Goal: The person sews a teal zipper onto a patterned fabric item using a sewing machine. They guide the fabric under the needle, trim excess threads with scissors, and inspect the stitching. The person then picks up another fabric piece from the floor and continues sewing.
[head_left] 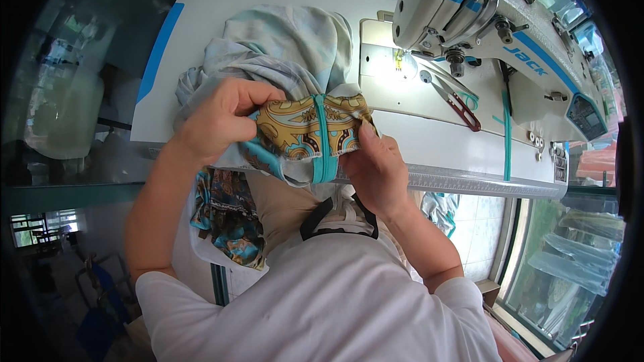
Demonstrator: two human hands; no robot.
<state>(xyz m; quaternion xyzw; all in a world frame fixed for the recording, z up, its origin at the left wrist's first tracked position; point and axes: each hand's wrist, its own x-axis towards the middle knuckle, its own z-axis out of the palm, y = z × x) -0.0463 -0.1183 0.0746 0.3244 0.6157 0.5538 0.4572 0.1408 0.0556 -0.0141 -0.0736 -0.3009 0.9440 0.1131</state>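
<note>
Gold-patterned cloth (pixel 288 124) with a teal zip-like strip (pixel 323 127) is at the centre of the frame, by the front edge of the table (pixel 436 135). I judge it light, soft, easily creased; best held at the edges either side of the strip. Left hand (pixel 218 123) pinches its left side; right hand (pixel 379 167) holds the right, undersides of the fingers hidden from me. Pale cloth (pixel 288 37) bunches above; sewing machine (pixel 439 3), upper right.

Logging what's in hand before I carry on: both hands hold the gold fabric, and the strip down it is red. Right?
No, the strip is teal, not red; the head view shows it. The left hand and right hand do hold the gold fabric.
</note>
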